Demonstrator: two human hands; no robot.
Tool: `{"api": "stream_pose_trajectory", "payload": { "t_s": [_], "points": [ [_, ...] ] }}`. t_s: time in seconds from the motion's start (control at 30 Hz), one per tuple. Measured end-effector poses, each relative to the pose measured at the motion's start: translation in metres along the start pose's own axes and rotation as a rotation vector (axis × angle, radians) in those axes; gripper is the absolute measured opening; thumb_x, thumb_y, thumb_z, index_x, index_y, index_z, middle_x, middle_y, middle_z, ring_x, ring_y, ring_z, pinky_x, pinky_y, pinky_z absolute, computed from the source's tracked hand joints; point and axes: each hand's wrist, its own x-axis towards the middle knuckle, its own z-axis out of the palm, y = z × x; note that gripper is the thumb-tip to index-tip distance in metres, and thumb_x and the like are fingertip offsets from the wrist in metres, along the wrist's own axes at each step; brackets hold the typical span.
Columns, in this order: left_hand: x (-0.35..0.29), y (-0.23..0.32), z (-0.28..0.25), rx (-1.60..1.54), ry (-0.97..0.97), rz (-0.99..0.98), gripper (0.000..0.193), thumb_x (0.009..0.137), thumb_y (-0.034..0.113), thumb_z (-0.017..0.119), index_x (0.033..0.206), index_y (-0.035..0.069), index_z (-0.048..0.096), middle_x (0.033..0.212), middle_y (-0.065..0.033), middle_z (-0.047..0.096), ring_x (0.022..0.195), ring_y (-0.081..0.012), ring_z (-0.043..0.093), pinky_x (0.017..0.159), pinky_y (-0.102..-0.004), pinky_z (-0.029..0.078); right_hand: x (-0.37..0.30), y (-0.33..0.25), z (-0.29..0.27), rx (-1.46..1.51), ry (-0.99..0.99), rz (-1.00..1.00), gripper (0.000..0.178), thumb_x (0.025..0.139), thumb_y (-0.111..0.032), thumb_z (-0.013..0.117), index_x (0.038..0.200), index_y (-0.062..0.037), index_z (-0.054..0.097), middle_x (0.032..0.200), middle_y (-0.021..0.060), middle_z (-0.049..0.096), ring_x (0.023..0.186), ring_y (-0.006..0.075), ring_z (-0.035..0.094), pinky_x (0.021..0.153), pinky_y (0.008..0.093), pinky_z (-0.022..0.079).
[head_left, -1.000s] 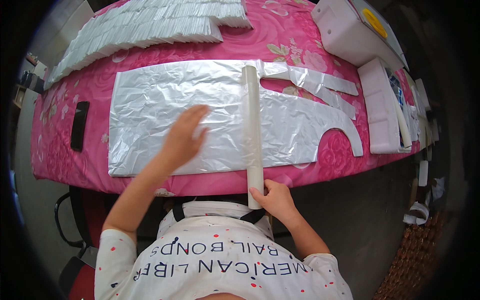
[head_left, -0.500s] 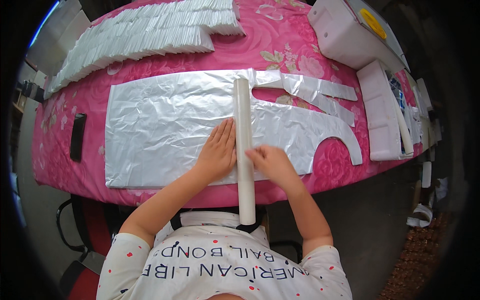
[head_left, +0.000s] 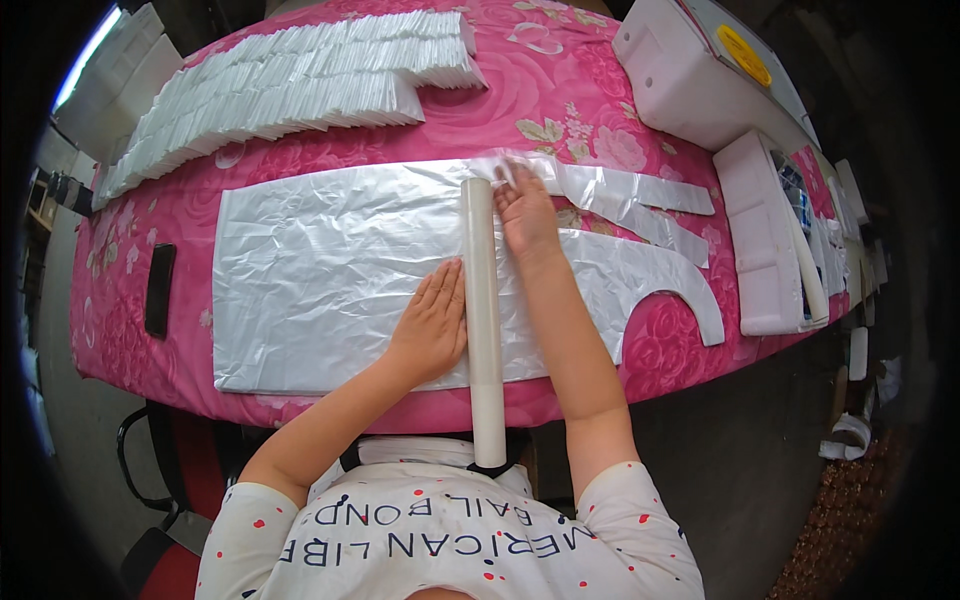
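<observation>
On the pink flowered tablecloth (head_left: 570,95), has a silvery plastic sheet (head_left: 310,270) spread flat, with a pale tube (head_left: 481,300) across it, lower end reaching past the near table edge. Rests the left hand (head_left: 430,325) flat on the sheet at the tube's left side, fingers straight and together, grasping nothing, as half a second ago. Has just moved the right hand (head_left: 527,205) from beside the tube's middle up to the sheet's far edge, by the tube's upper end. Shows the right fingers partly bent and blurred; cannot tell whether pinching the film or merely touching it. Leaves the tube lying in place, and brings the work to the far edge, where narrow strips (head_left: 640,190) extend rightward.
</observation>
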Motion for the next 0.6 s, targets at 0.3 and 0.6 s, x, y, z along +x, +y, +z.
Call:
{"api": "stream_pose_trajectory", "payload": {
  "t_s": [0.3,0.6],
  "points": [
    [-0.002,-0.002,0.003,0.015,-0.010,-0.015,0.060,0.084,0.018,0.038,0.134,-0.011,0.026,0.143,-0.0233,0.025,0.135,-0.0325,0.021,0.112,-0.0397,0.014,0.047,-0.172,-0.073,0.171,0.258,-0.273,0.026,0.095,-0.020,0.040,0.105,-0.0023,0.056,0.104,0.0108,0.062,0.097,0.0243,0.060,0.081,0.0405,0.052],
    [-0.004,-0.002,0.002,-0.028,0.008,-0.025,0.059,0.083,0.017,0.038,0.134,-0.011,0.026,0.142,-0.0235,0.026,0.135,-0.0326,0.022,0.112,-0.0400,0.014,0.009,-0.241,0.000,-0.246,0.162,-0.517,0.034,0.097,-0.025,0.031,0.120,-0.0036,0.046,0.116,0.0151,0.057,0.105,0.0288,0.056,0.086,0.0408,0.047]
  ]
}}
